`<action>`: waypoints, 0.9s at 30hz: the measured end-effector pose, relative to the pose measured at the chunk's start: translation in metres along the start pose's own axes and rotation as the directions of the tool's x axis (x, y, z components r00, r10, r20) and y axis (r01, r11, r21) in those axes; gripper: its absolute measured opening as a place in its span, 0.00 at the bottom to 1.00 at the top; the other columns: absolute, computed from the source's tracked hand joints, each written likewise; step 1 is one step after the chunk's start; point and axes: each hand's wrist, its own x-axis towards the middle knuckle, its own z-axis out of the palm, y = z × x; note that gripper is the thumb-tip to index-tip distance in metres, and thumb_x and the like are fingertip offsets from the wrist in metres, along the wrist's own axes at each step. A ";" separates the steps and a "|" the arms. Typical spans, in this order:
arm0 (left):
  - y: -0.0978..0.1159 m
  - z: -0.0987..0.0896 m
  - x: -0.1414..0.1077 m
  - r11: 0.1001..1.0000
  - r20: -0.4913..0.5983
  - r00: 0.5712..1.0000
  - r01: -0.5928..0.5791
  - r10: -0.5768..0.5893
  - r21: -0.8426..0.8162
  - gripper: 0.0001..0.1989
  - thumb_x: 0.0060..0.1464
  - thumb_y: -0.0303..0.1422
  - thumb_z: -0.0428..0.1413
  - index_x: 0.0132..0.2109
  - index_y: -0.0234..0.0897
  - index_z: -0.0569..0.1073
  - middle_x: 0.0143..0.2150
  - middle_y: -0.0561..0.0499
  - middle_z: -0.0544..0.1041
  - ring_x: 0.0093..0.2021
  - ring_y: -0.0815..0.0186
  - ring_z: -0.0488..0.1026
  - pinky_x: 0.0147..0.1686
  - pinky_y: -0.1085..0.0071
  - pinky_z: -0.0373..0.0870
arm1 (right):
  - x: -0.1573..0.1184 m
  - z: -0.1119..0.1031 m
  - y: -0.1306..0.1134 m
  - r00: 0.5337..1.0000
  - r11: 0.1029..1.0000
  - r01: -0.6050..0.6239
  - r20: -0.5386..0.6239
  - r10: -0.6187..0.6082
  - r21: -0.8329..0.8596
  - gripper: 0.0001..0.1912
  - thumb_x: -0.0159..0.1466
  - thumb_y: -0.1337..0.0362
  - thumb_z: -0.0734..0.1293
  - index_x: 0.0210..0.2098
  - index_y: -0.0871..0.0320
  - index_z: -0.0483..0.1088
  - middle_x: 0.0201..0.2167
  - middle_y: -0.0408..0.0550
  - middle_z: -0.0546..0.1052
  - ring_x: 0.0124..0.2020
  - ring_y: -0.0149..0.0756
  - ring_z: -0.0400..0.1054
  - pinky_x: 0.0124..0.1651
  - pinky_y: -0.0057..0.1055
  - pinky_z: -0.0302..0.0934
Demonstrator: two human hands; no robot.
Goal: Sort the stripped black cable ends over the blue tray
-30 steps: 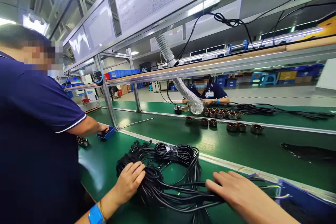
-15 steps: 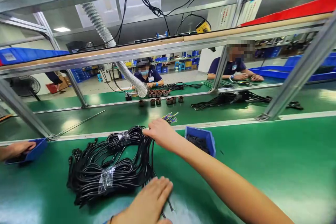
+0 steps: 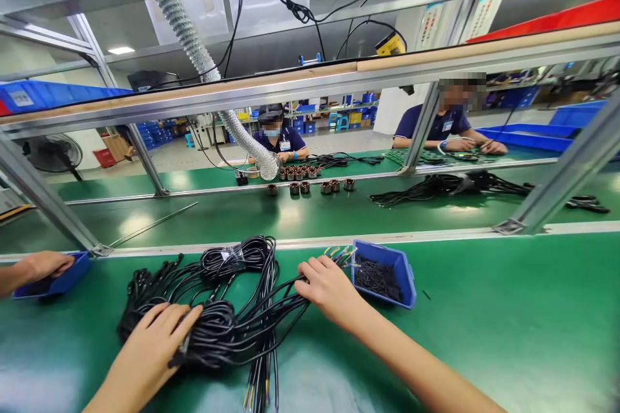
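My left hand (image 3: pixel 154 342) rests on the nearer coiled bundle of black cables (image 3: pixel 213 335), its fingers wrapped over the taped part. My right hand (image 3: pixel 322 284) is closed round the cable ends that run out to the right; their coloured wires (image 3: pixel 341 257) stick out beyond the fingers. A second coil of black cables (image 3: pixel 232 258) with clear tape lies behind, and its bare wire ends (image 3: pixel 259 390) point toward me. Just right of my right hand stands a blue bin (image 3: pixel 409 281) holding small black pieces.
Another person's hand (image 3: pixel 48 264) reaches into a blue bin (image 3: pixel 75 277) at the left. A metal frame post (image 3: pixel 557 168) rises at the right. Beyond the rail are copper-coloured coils (image 3: pixel 330 187), more black cables (image 3: pixel 436 186) and two seated people. A flexible duct (image 3: pixel 247 145) hangs down.
My left hand has moved left onto the nearer bundle. My right hand has moved right, drawing cable ends toward the blue bin. The other person's hand has lifted slightly.
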 end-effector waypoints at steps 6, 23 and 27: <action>-0.029 0.003 -0.025 0.998 -0.042 0.999 0.019 -0.022 -0.052 0.42 0.43 0.24 0.55 0.67 0.47 0.56 0.62 0.45 0.69 0.58 0.48 0.69 0.57 0.50 0.65 | 0.002 0.020 -0.017 0.999 1.000 0.008 -0.044 -0.009 -0.021 0.08 0.65 0.70 0.65 0.30 0.56 0.71 0.27 0.47 0.71 0.32 0.38 0.62 0.41 0.37 0.54; 0.140 -0.001 0.203 0.855 0.366 0.919 0.070 0.145 -0.514 0.44 0.39 0.38 0.66 0.62 0.28 0.62 0.59 0.32 0.69 0.58 0.46 0.68 0.55 0.58 0.66 | -0.084 -0.018 0.071 0.619 0.612 -0.785 -0.142 0.772 -0.097 0.15 0.63 0.72 0.64 0.49 0.62 0.70 0.55 0.67 0.71 0.54 0.57 0.65 0.53 0.56 0.56; 0.167 -0.003 0.187 0.925 0.276 0.957 0.026 0.087 -0.380 0.34 0.45 0.31 0.61 0.60 0.28 0.66 0.65 0.30 0.62 0.65 0.40 0.56 0.60 0.48 0.56 | -0.122 -0.003 0.089 0.494 0.494 -0.869 0.001 0.869 -0.023 0.17 0.67 0.64 0.60 0.52 0.68 0.67 0.38 0.63 0.78 0.36 0.46 0.75 0.35 0.36 0.65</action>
